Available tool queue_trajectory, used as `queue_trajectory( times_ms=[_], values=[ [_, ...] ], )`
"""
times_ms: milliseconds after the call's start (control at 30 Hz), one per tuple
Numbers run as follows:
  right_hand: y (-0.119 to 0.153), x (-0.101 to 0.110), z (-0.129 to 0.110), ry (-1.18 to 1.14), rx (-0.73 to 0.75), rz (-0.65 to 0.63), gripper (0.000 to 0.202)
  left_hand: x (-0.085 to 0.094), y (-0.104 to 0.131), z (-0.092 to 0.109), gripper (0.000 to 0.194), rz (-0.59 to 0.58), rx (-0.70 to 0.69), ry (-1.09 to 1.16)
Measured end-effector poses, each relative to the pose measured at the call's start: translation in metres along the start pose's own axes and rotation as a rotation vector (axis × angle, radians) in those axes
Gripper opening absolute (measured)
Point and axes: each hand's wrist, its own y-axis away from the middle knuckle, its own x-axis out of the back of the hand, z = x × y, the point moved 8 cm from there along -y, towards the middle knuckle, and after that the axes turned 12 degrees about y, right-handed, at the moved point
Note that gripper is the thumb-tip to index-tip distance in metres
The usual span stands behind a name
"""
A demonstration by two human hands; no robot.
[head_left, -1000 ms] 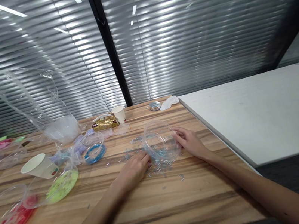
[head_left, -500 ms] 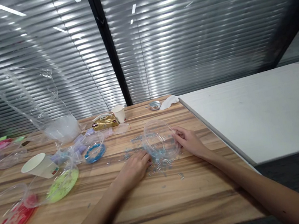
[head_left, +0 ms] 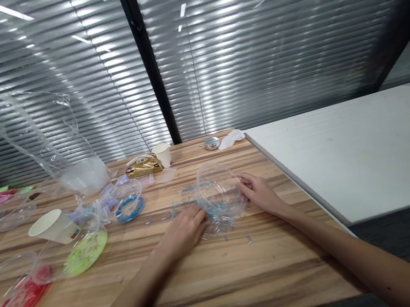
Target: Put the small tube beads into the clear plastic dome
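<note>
Head cam, ctr: your R hand (head_left: 258, 192) pinches clear bowl (head_left: 219, 193) at rim; L hand (head_left: 188, 229) at its lower-left edge, grip unclear. Prob. light, slick, bendy; rim's best hold.

Your view is moderately lit; bright reflected strips glare on the blinds (head_left: 251, 52) across the top. Soft shadows edge your forearms, fine detail smears, the wide lens stretches the sides, and the upper-right corner darkens.
</note>
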Motion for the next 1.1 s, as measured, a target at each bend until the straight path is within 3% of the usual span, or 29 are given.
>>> queue_trajectory(
  times_ms=[1100],
  values=[
    [-0.0005, 0.0012, -0.0003, 0.084, -0.002, -0.015, 0.036, -0.0005, -0.0007, 0.0046, 0.013, -0.005, -0.010, -0.072]
  ],
)
